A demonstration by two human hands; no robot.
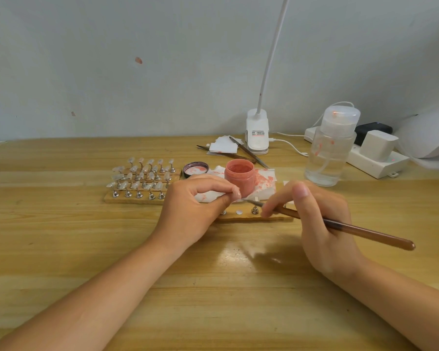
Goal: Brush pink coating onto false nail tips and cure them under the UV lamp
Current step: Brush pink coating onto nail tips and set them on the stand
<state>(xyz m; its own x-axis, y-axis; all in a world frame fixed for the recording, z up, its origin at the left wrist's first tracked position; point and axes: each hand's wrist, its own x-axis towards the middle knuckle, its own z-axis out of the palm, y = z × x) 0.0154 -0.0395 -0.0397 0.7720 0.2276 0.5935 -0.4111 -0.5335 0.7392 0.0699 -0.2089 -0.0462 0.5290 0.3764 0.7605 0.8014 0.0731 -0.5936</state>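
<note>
My left hand [195,206] pinches a pink false nail tip [237,194] between thumb and forefinger, just in front of the open jar of pink coating [239,176]. My right hand [312,219] grips a brown brush [350,228] like a pen, and its bristle end reaches toward the pinched tip. Under both hands lies a wooden holder strip [241,217] with metal studs. Several clear nail tips on metal stands [140,177] fill wooden strips to the left. The white UV lamp [428,134] sits at the far right edge.
The jar's lid [195,169] lies beside the jar on stained white tissue [264,183]. A clear pump bottle [332,148] stands to the right, before a power strip [375,158]. Tweezers [249,150] and pads lie by a clip lamp [257,131]. Behind everything rises the wall.
</note>
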